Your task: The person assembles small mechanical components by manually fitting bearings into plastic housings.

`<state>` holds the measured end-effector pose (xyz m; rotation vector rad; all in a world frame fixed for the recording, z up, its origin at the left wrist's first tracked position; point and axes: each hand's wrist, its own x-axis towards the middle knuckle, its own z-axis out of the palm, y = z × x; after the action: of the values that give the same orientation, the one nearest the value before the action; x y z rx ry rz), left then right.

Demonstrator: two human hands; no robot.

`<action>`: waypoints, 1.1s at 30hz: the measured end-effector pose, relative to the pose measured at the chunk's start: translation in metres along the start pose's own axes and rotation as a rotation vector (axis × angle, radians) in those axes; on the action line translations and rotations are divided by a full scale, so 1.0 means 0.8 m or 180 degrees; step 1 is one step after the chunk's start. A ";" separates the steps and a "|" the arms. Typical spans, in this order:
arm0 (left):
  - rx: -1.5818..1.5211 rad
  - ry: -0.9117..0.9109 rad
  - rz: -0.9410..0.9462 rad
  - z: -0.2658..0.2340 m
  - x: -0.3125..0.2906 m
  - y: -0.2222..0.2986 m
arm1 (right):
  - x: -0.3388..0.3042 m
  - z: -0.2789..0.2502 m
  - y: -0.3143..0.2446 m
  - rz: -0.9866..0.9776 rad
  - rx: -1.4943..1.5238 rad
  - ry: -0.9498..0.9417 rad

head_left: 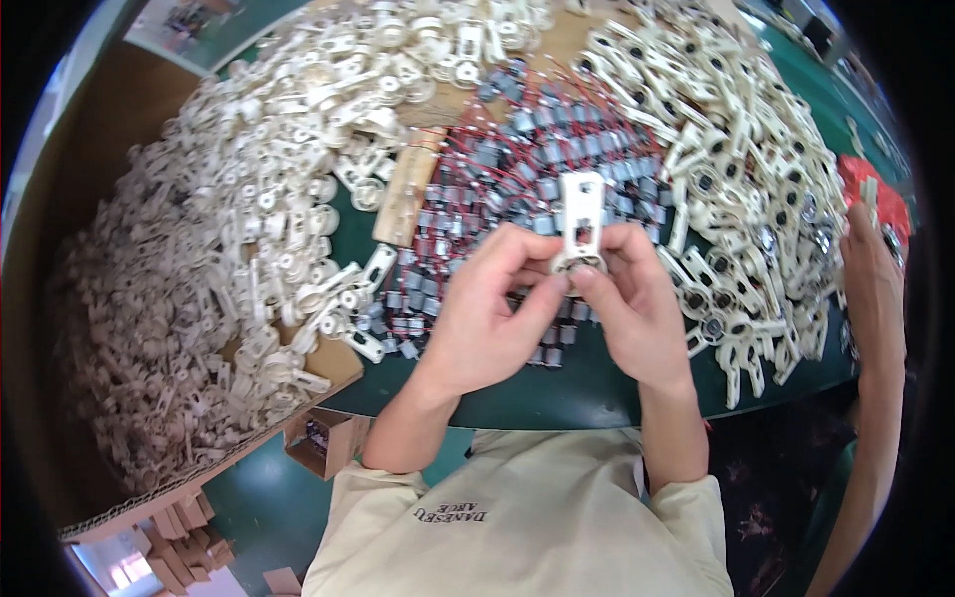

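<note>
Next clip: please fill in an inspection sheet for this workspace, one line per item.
Surface: dark green table, mostly covered.
Job's things: white plastic bracket held upright between both hands.
Clutter: heap of white plastic parts on cardboard at left; another pile of white parts at right; small grey motors in the middle.
Grippers: left hand and right hand pinch the bracket's lower end.
Cables: thin red wires on the motors.
Surroundings: another person's hand at the right edge; small cardboard box below the table.
</note>
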<state>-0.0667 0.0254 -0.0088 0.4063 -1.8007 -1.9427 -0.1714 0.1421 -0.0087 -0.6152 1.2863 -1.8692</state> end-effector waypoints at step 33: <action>0.0349 0.1589 -0.0255 -0.086 0.034 0.003 | -0.007 -0.005 -0.006 -0.0390 -0.3563 -0.0554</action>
<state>-0.0550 -0.0475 -0.0105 0.9214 -1.5781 -1.6071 -0.1726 0.1502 -0.0056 -1.3934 2.1528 -0.9885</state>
